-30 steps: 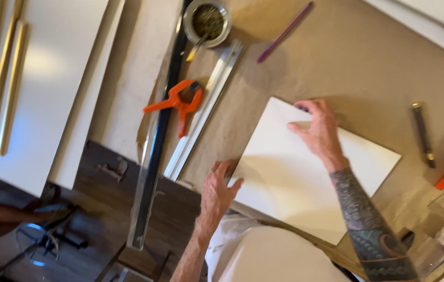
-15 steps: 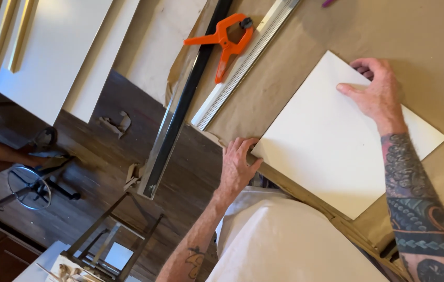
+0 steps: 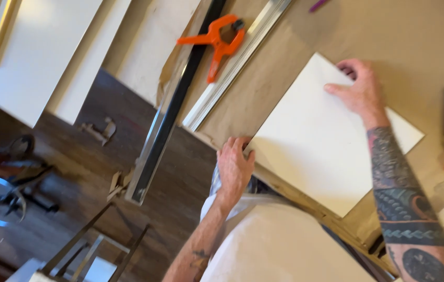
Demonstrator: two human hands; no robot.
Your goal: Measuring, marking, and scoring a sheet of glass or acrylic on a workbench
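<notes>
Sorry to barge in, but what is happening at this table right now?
A person has both hands on a white panel lying flat on the paper-covered table. The left hand grips its near corner, and the right hand presses the far edge. An orange clamp lies nearby, untouched.

Workshop: orange clamp [image 3: 218, 43], paper-covered workbench [image 3: 415, 36]
</notes>
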